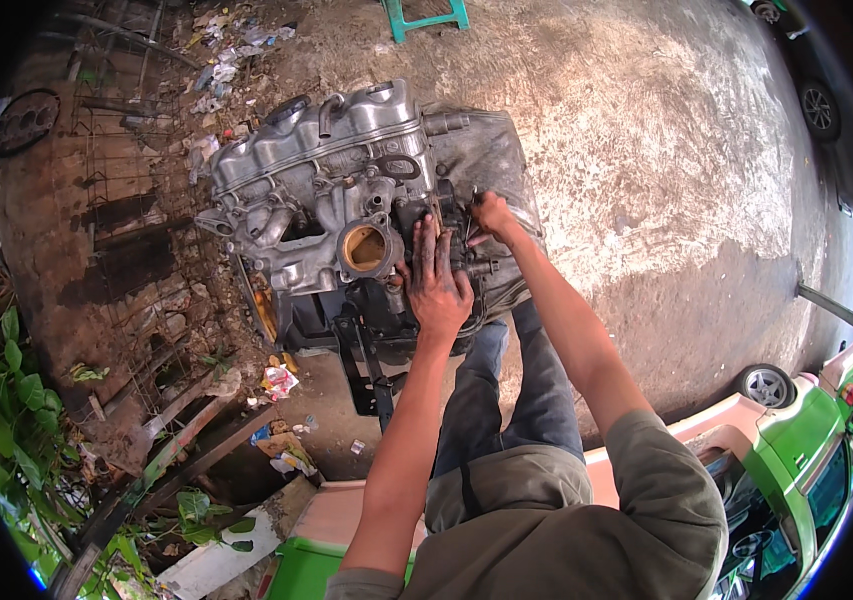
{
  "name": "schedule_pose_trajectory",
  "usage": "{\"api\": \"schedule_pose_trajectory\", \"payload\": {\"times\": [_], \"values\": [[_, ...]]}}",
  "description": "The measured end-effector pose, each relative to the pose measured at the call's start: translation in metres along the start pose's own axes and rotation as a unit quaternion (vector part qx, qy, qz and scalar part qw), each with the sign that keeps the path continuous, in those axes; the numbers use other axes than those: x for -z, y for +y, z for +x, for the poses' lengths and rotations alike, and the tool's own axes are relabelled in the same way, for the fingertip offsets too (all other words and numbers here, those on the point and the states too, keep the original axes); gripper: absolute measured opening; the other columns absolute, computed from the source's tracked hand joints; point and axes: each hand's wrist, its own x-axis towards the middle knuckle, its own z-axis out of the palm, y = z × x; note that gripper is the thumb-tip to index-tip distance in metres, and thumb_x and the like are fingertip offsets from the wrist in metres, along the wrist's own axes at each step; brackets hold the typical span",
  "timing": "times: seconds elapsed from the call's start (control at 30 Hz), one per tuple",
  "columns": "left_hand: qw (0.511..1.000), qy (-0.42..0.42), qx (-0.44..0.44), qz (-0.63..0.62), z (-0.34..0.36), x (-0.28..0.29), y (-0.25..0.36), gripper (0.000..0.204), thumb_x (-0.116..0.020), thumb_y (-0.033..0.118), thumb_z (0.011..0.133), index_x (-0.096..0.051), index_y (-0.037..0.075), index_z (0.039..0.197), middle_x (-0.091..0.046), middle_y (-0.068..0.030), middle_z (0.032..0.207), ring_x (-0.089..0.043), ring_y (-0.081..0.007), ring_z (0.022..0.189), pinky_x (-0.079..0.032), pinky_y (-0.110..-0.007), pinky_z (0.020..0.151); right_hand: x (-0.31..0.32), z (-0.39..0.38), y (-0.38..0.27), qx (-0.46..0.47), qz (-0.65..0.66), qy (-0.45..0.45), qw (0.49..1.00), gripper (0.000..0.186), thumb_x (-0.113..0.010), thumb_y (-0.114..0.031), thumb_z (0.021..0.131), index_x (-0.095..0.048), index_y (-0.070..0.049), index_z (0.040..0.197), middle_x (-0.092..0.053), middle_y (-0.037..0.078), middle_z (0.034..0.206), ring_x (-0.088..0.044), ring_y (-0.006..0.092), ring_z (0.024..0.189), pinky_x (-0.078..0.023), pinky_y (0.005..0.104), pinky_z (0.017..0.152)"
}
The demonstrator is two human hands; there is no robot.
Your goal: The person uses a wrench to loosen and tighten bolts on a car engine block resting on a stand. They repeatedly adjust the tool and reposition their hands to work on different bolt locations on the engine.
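A car engine (291, 190) with a bare grey metal cover and a dark lower part stands in front of me. My left hand (438, 290) lies on its near right part, fingers stretched out and blackened with grime. Left of that hand is a round intake opening (364, 248) with a yellowish inner ring. My right hand (492, 217) is closed at the engine's right end, beside a dark part. A thin tool-like thing shows by its fingers, but its kind is too small to tell. A dark, stained cover (481, 140) lies behind the engine's right side.
A green stool (426, 18) stands on the concrete floor at the far edge. Rusty metal grating (106, 190), litter (231, 65) and leafy plants (21, 385) line the left. A green car (796, 440) and a loose wheel (766, 387) are at the lower right.
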Motion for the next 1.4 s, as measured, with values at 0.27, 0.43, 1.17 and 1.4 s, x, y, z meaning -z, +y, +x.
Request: {"api": "schedule_pose_trajectory", "payload": {"times": [0.27,0.43,1.17,1.4], "values": [[0.998,0.005,0.004,-0.055,0.000,-0.002,0.001,0.058,-0.047,0.005,0.078,-0.049,0.002,0.135,-0.033,-0.0149,0.156,-0.030,-0.0319,0.146,-0.014,-0.057,0.117,0.007,-0.021,-0.024,0.012,-0.108,0.013,0.994,0.044,-0.062,-0.026,0.086,-0.061,0.010,0.111,-0.062,0.036,0.112,-0.061,0.0451,0.109,-0.054,0.0464,0.089],[0.999,0.010,0.003,-0.043,0.000,-0.003,0.000,0.057,-0.047,0.005,0.078,-0.050,0.001,0.134,-0.034,-0.0154,0.155,-0.031,-0.0319,0.145,-0.015,-0.057,0.117,0.000,-0.015,-0.027,0.066,-0.174,0.035,0.982,0.034,-0.058,-0.019,0.085,-0.064,0.012,0.099,-0.063,0.037,0.103,-0.064,0.0440,0.104,-0.053,0.0471,0.087],[0.999,-0.001,0.001,-0.044,0.001,0.000,0.000,0.053,-0.048,0.005,0.079,-0.051,0.000,0.132,-0.035,-0.0157,0.155,-0.032,-0.0323,0.145,-0.016,-0.057,0.117,0.011,-0.114,0.041,0.169,-0.072,0.258,0.948,0.023,-0.051,-0.014,0.100,-0.049,0.009,0.103,-0.061,0.030,0.077,-0.059,0.0519,0.074,-0.043,0.0556,0.066],[0.999,0.006,-0.011,-0.037,0.000,-0.001,-0.002,0.054,-0.049,0.005,0.078,-0.051,0.001,0.132,-0.035,-0.0157,0.155,-0.032,-0.0326,0.145,-0.015,-0.057,0.117,0.005,-0.023,0.035,0.188,-0.119,0.154,0.963,0.038,-0.057,-0.029,0.095,-0.056,0.008,0.102,-0.063,0.034,0.087,-0.063,0.0489,0.088,-0.049,0.0521,0.072]]}}
